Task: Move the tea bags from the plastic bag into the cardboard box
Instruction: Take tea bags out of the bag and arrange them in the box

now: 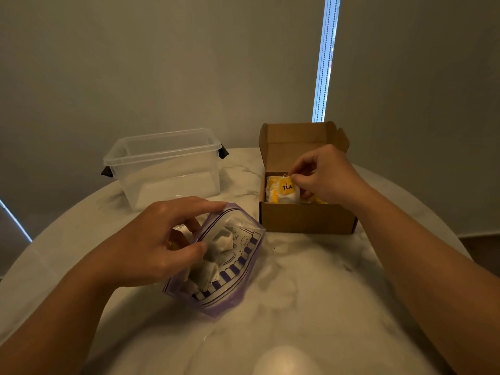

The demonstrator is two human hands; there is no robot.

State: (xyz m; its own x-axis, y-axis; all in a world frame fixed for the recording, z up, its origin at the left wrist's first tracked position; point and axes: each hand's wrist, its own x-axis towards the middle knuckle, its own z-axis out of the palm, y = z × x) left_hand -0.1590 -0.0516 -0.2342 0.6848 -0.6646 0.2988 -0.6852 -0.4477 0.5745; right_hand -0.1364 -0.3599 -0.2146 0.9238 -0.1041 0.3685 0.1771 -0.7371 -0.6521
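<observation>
We list one left hand [151, 239], fingers curled on the mouth of one clear zip-top plastic bag with purple edges and printed stripes [230, 288], forefinger along its far rim, thumb pressed on its near face. Under and just beyond that thumb lie white paper tea bags [221, 236], at least four; the exact count cannot be told. One right hand [324, 177] has thumb and forefinger pinched on the top of one white tea bag with a yellow tag [288, 194], which hangs from those fingertips inside one open brown cardboard box [305, 217], lid flap upright behind the knuckles. Below the fingers more tea bags rest in the box; we count at least three yellow tags in all. Beyond the left fingertips stands one clear plastic storage tub [162, 169] with two black latches. All sit on one round white marble table [311, 280].
</observation>
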